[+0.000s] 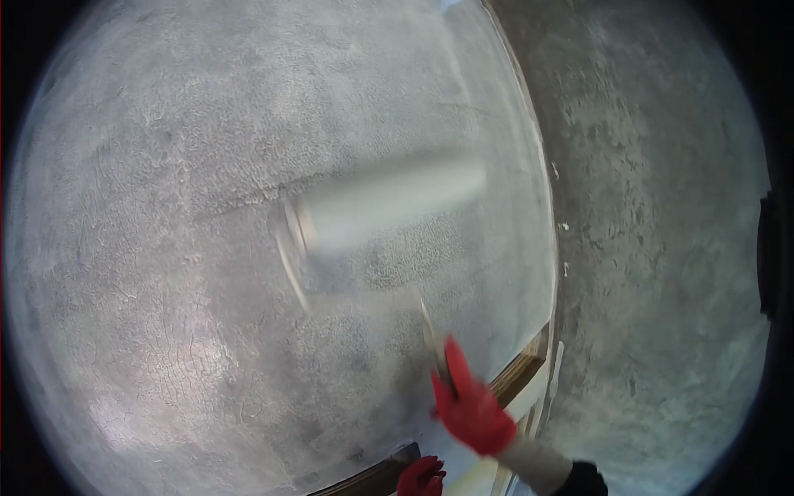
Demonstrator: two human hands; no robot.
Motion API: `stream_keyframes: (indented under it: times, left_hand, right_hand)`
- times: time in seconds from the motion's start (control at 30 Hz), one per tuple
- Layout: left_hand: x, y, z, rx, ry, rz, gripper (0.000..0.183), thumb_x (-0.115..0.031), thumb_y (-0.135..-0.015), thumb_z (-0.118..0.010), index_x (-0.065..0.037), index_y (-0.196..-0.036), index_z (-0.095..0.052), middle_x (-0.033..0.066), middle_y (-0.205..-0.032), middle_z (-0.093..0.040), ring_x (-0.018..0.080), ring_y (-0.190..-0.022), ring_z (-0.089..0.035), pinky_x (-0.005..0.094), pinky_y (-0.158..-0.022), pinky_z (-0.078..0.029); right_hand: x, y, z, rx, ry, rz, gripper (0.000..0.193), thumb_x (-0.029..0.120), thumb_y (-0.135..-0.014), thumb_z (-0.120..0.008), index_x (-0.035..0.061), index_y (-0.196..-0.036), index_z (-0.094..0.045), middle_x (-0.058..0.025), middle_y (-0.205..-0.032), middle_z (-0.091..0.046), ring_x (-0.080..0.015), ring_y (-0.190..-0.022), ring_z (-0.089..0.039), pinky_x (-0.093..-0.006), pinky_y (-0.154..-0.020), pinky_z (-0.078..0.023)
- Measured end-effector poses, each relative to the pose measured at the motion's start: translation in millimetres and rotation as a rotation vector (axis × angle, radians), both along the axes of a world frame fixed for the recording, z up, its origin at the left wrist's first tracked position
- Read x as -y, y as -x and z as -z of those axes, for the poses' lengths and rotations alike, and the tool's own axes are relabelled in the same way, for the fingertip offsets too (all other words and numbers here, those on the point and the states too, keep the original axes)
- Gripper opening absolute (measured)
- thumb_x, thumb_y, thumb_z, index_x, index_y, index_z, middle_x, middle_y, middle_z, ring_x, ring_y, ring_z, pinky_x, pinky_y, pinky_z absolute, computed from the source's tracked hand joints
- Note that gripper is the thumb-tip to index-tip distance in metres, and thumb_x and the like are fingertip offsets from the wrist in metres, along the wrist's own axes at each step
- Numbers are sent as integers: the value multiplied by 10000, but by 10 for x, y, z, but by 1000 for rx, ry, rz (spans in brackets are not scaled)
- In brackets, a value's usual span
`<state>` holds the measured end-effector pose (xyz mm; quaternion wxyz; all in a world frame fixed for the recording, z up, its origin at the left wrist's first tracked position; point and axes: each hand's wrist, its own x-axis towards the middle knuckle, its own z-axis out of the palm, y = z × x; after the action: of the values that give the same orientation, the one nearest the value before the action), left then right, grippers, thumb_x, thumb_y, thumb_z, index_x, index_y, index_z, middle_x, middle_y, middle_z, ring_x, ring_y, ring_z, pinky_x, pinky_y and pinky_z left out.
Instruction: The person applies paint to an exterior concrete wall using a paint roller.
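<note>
My right hand (473, 405), in a red glove, is closed around the handle of a paint roller (389, 202). The wide pale roller sleeve is smeared by motion and lies across a grey, textured surface (182, 273). Its thin wire frame bends from the sleeve's left end back toward the handle. At the bottom edge my left hand (422, 477), also red-gloved, shows only in part. Its fingers are curled, and whatever they may hold is hidden. A dark brown edge (376, 477) runs just beside it.
Right of the painted surface, a long seam with a pale border separates it from a second, darker grey surface (653, 248) with white flecks. A brown wooden edge (521, 369) shows behind my right hand. A dark object (767, 256) sits at the far right rim.
</note>
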<state>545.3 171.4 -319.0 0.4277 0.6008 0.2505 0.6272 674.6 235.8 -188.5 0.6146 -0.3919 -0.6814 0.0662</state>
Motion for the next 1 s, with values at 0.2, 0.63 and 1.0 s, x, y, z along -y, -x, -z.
stream_keyframes:
  times: [0.2, 0.63, 1.0]
  left_hand:
    - [70, 120, 548, -560, 51, -253, 436, -120, -886, -545, -20, -1282, -394, 155, -1239, -441, 245, -1095, -491, 341, -901, -434]
    - [337, 380, 524, -188, 287, 10, 521, -48, -845, -573, -28, -1296, -312, 149, -1348, -317, 267, -1235, -386, 350, -1000, -377]
    - [538, 400, 760, -417, 469, 68, 483, -145, -878, -559, -59, -1299, -338, 171, -1298, -395, 268, -1198, -441, 353, -977, -383]
  right_hand:
    - [847, 61, 2181, -95, 367, -16, 529, 126, -897, -525, 63, -1370, -298, -155, -1004, -633, -180, -602, -625, -298, -521, -528]
    - [260, 231, 696, -332, 231, -31, 518, 167, -876, -571, 179, -1345, -353, -135, -717, -600, -171, -546, -617, -319, -469, -510]
    - [1199, 316, 2801, -267, 593, 59, 489, 157, -870, -570, 154, -1318, -372, -104, -721, -612, -171, -554, -620, -325, -493, -524]
